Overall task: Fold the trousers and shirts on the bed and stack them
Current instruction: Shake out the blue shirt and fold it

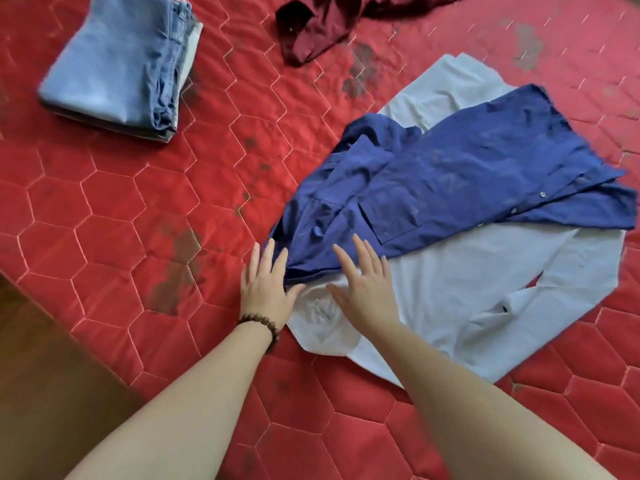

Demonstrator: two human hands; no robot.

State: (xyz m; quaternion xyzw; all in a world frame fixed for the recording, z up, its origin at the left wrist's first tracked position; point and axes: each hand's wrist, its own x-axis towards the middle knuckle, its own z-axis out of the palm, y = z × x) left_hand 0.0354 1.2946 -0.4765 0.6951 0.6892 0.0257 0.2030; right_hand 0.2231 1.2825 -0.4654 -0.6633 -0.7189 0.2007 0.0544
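The navy shirt [460,178] lies diagonally across the white shirt [460,282], collar toward both flat, open hands: left hand [265,285], right hand [363,285].

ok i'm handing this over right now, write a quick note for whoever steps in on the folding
Left hand: open, fingers straight, at the near end of the blue shirt, nothing in its grip.
Right hand: open, flat on the white shirt by its collar, fingertips at the blue shirt's edge.
The blue shirt lies unfolded across the white shirt, which is spread on the red quilt.
Done: folded jeans stacked at the far left, with other folded pieces under them.
Left: fold the blue shirt, the white shirt and the crumpled maroon garment at the far edge, then stack them.
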